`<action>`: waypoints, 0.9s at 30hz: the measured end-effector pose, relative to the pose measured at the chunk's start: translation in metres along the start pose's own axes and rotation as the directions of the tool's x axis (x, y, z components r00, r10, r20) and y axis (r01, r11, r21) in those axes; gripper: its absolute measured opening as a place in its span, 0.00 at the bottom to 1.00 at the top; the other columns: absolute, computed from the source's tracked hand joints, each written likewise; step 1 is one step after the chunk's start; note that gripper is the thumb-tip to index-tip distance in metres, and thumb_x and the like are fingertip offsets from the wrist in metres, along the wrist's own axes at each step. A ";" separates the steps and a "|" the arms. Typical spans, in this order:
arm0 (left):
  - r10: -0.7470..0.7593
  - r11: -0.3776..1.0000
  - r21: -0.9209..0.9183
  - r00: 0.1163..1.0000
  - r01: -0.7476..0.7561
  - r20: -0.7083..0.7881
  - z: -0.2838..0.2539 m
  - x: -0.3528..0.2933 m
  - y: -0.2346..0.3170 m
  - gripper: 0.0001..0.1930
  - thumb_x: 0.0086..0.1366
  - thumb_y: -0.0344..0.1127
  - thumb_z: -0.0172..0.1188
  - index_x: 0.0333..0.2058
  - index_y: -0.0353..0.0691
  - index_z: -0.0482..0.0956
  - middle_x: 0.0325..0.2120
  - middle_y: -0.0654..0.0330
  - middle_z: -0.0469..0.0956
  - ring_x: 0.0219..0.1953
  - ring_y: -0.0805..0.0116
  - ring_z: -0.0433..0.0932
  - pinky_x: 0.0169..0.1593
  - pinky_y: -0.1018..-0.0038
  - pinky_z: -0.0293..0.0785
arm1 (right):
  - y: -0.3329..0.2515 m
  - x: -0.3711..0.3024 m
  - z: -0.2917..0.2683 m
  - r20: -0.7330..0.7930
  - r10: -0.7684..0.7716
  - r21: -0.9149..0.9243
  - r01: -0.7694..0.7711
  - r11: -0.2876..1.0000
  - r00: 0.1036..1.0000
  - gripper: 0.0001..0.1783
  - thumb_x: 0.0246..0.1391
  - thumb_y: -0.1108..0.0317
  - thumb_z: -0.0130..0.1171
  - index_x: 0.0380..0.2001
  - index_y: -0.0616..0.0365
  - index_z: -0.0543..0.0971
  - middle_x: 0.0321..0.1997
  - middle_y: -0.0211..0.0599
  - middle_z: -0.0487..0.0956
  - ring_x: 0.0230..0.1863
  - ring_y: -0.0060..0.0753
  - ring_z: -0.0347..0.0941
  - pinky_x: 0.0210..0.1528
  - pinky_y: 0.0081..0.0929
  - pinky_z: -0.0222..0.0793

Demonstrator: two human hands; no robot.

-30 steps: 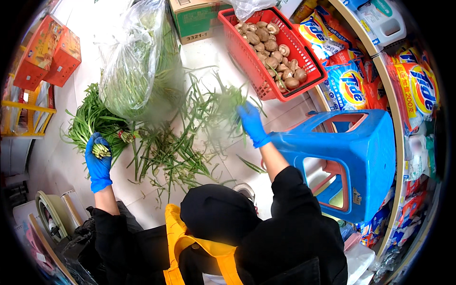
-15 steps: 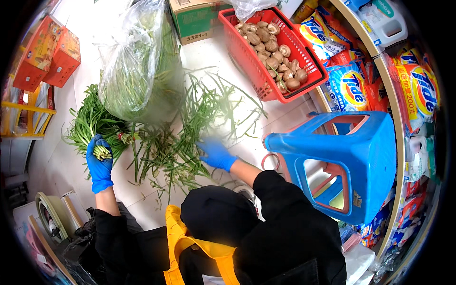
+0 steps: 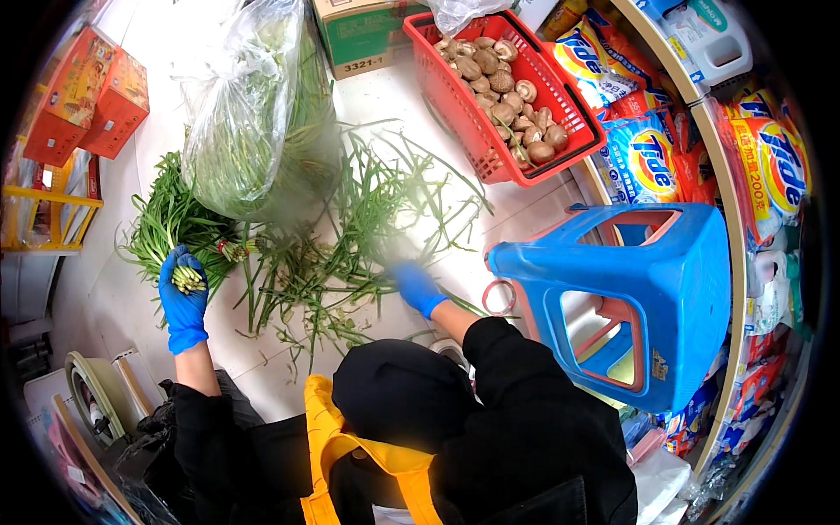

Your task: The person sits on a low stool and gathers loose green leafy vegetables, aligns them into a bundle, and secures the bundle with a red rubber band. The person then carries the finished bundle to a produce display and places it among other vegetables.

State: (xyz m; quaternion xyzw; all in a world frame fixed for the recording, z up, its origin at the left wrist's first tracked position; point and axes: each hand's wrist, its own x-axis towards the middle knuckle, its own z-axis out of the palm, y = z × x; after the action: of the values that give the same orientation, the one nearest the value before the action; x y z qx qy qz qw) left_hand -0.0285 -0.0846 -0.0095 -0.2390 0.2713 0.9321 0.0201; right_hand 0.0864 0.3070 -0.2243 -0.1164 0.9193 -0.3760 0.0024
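Observation:
My left hand (image 3: pixel 184 311), in a blue glove, is closed around the pale cut ends of a bunch of green chives (image 3: pixel 162 232), whose leaves fan out away from me. Beside it lies a bundle with a red tie (image 3: pixel 229 251). Loose chive leaves and trimmings (image 3: pixel 324 293) are strewn across the middle of the floor. At their right edge is my gloved right hand (image 3: pixel 420 290), low over the floor; its fingers are smeared by motion, so what they hold cannot be made out. A clear plastic bag (image 3: pixel 254 131) full of chives stands beyond the bunch.
At the far right a red basket (image 3: pixel 477 144) holds brown mushrooms. A blue plastic stool (image 3: pixel 682 306) lies on its side at right, with a red-rimmed ring (image 3: pixel 500 297) near it. Shelves of detergent bags (image 3: pixel 647 162) line the right. A cardboard box (image 3: pixel 367 44) stands behind.
My right hand has moved a little to the right and nearer to me, away from the loose leaves. My left hand keeps its hold on the chives.

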 end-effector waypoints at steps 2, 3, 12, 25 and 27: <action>0.001 1.000 0.008 1.000 -0.001 0.014 -0.002 -0.001 0.003 0.06 0.57 0.25 0.49 0.33 0.30 0.71 0.25 0.59 0.72 0.25 0.71 0.71 0.32 0.76 0.74 | 0.008 0.012 -0.008 -0.164 0.012 0.031 -0.007 1.000 0.986 0.14 0.39 0.78 0.47 0.33 0.56 0.74 0.32 0.43 0.72 0.37 0.47 0.67 0.38 0.36 0.65; 0.001 1.000 0.006 1.000 -0.001 0.030 -0.006 -0.001 0.005 0.06 0.57 0.26 0.49 0.33 0.30 0.71 0.24 0.59 0.72 0.26 0.71 0.71 0.32 0.76 0.74 | 0.005 0.021 -0.021 -0.241 0.016 0.044 -0.006 0.999 0.970 0.14 0.38 0.79 0.47 0.33 0.56 0.74 0.31 0.44 0.72 0.37 0.47 0.67 0.38 0.36 0.65; -0.005 1.000 -0.003 1.000 0.005 0.021 -0.003 0.002 0.004 0.06 0.57 0.26 0.50 0.33 0.30 0.71 0.25 0.58 0.73 0.25 0.71 0.72 0.32 0.76 0.74 | 0.070 0.062 -0.112 -0.496 0.393 -0.048 -0.477 0.878 0.774 0.18 0.40 0.67 0.55 0.39 0.60 0.73 0.41 0.51 0.71 0.44 0.49 0.66 0.46 0.36 0.61; 0.025 0.985 -0.172 0.992 -0.004 0.120 0.004 -0.034 0.045 0.08 0.60 0.29 0.44 0.32 0.30 0.69 0.17 0.65 0.63 0.20 0.76 0.62 0.26 0.81 0.64 | -0.082 0.094 -0.020 -0.017 0.092 -0.422 -0.090 0.902 0.996 0.26 0.34 0.62 0.59 0.43 0.46 0.72 0.53 0.44 0.63 0.54 0.50 0.56 0.54 0.55 0.47; 0.007 0.990 -0.138 0.978 0.023 0.207 -0.002 -0.031 0.055 0.07 0.61 0.31 0.46 0.32 0.31 0.66 0.18 0.65 0.61 0.21 0.76 0.62 0.27 0.80 0.65 | -0.102 0.089 0.005 0.168 -0.152 -0.378 0.206 0.902 0.974 0.22 0.40 0.62 0.55 0.44 0.41 0.71 0.55 0.40 0.61 0.56 0.47 0.56 0.54 0.61 0.45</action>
State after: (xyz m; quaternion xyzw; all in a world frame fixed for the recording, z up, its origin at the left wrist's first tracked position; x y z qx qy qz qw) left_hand -0.0097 -0.1297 0.0302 -0.1425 0.2009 0.9686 0.0353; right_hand 0.0216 0.2141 -0.1498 -0.2234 0.9591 -0.1736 0.0062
